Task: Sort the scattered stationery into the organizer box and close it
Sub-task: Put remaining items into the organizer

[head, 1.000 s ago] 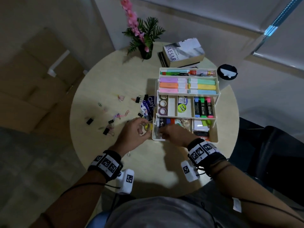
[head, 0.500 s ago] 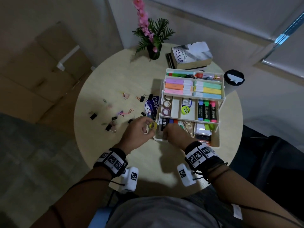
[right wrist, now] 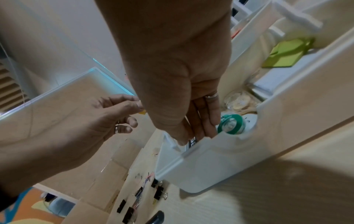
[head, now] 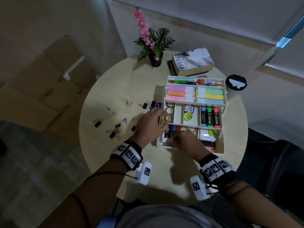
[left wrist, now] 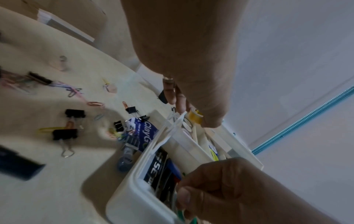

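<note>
The left hand (head: 148, 123) pinches a small roll of yellow tape (head: 165, 118) between thumb and fingertips, holding it above the left end of the organizer box (head: 220, 146), over the middle tier's left compartment. The roll is a short translucent ring with a pale core; in the head view its open centre faces up toward the camera, so its axis runs roughly vertical. The right hand (head: 186, 143) reaches into the near-left corner of the bottom tier, its fingers extended down among the contents; whether it grips anything I cannot tell.

The box is white plastic with three stepped tiers, its long side running left to right across the round tabletop (head: 115, 89). Pastel highlighters (head: 180, 93) lie lengthwise in the top tier, and darker markers (head: 209, 116) point away from the person in the middle tier.

The right wrist view alone shows a green-capped item (right wrist: 230, 124) just beside the right fingers (right wrist: 209, 116). The left wrist view shows binder clips (left wrist: 66, 133) and paper clips (left wrist: 94, 103) scattered left of the box, and a blue packet (left wrist: 142, 133) against its wall.
</note>
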The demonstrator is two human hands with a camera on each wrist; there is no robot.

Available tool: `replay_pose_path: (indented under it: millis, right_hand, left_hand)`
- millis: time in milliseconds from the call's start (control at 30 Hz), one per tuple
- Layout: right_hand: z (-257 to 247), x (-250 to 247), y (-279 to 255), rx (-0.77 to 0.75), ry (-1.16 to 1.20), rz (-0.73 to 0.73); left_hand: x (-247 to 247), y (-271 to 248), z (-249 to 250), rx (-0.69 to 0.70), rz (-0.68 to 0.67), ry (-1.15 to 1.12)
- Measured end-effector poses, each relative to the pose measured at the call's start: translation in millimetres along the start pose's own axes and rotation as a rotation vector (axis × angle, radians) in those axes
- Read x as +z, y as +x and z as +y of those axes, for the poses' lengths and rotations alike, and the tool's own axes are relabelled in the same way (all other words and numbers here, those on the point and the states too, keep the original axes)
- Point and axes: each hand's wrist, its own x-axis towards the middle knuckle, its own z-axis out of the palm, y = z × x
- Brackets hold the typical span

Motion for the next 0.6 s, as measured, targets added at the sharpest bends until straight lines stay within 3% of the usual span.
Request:
replay_pose_path:
  millis: [233, 600]
  right_hand:
    - [15, -20, -21, -0.021, -0.068, 0.015]
    - [12, -22, -37, -0.01, -0.082, 0.073]
  left_hand:
    - [13, 29, 10, 0.029, -0.163, 0.171]
    - [7, 20, 0, -0.078, -0.201, 0.083]
